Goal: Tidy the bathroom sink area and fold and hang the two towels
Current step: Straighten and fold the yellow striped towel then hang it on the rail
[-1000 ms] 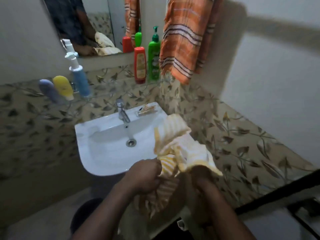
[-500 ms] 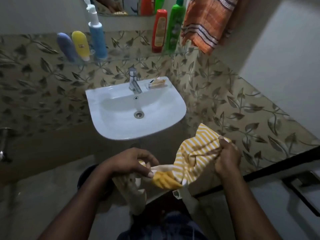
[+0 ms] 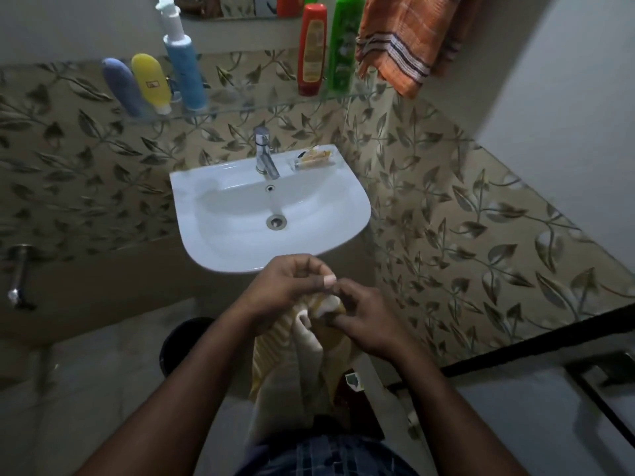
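I count two towels. The yellow striped towel [image 3: 292,365] is bunched in front of me, just below the sink [image 3: 213,235] rim. My left hand [image 3: 285,286] and right hand [image 3: 364,321] meet at its top, fingers curled and pinching the cloth. Its length hangs straight down toward my lap. The orange towel [image 3: 405,39] hangs at upper right. The glass shelf [image 3: 261,106] carries five containers: blue tube [image 3: 122,85], yellow tube [image 3: 151,80], pump bottle [image 3: 184,70], red bottle [image 3: 312,49], green bottle [image 3: 345,42].

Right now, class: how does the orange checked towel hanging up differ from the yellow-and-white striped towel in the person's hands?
The orange checked towel hangs high, untouched; the yellow-and-white striped towel is bunched in the left hand and right hand. The orange one sits above the white ceramic sink; the striped one dangles below its rim. Both hang down loosely.
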